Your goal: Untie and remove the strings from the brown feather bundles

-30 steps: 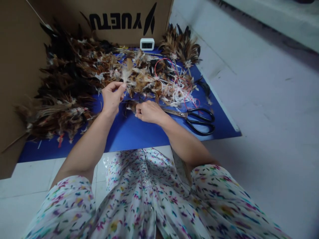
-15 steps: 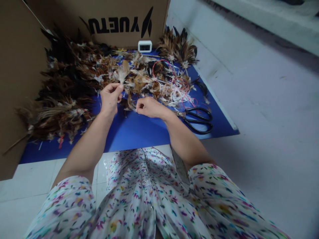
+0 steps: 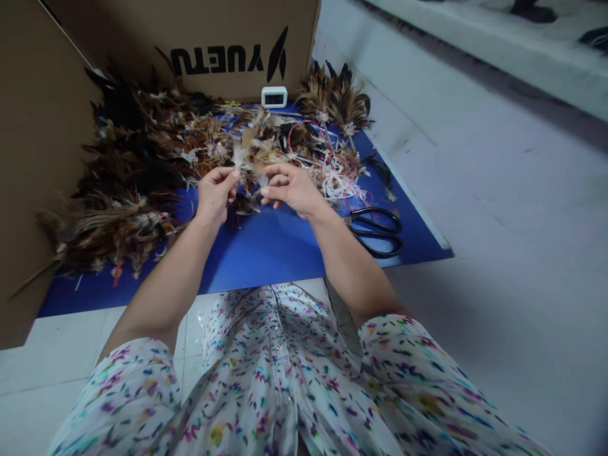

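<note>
My left hand pinches a feather between thumb and fingertips. Its base is pale and fluffy and its tip brown, pointing up and away from me. Close by on the right, my right hand has thumb and index finger apart. A blurred wisp of pale fluff shows at its fingertips; whether it touches them I cannot tell. Behind both hands lies a heap of loose brown and white feathers on the blue table.
Black-handled scissors lie right of my right forearm. Beyond them are white string and red string. A small white digital clock stands before a cardboard box. Feather bundles sit at the back right, beside the wall.
My right hand has opened its closed fingers and risen slightly toward the feather. My left hand keeps its pinch on the feather. The view has shifted slightly.
</note>
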A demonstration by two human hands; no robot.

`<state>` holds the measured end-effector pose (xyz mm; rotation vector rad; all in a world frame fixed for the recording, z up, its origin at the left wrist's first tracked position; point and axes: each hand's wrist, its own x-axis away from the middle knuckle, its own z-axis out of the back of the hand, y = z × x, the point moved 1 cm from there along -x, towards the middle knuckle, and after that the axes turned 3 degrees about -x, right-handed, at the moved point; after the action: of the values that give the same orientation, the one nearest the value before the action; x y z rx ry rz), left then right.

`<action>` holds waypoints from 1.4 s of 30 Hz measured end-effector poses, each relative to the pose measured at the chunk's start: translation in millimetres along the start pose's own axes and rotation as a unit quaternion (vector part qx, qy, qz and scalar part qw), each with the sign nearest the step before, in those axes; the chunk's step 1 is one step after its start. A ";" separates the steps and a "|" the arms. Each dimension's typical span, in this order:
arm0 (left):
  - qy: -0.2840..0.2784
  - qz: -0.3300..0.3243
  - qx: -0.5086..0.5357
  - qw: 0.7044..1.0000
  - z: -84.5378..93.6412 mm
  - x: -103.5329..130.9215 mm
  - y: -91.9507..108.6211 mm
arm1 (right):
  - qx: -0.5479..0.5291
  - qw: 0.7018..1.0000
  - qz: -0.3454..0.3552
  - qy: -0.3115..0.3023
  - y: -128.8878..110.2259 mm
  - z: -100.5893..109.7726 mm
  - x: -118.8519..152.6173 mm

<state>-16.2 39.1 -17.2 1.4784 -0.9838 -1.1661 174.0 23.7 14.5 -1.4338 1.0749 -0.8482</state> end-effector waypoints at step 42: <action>-0.032 -0.062 -0.024 0.997 -27.7 29.3 4.2 | -0.092 0.985 -0.043 0.136 10.1 -11.8 -5.0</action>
<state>17.0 15.8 -16.7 1.4891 -0.9097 -1.3244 159.7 24.5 6.6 -1.5581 1.3326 -1.0507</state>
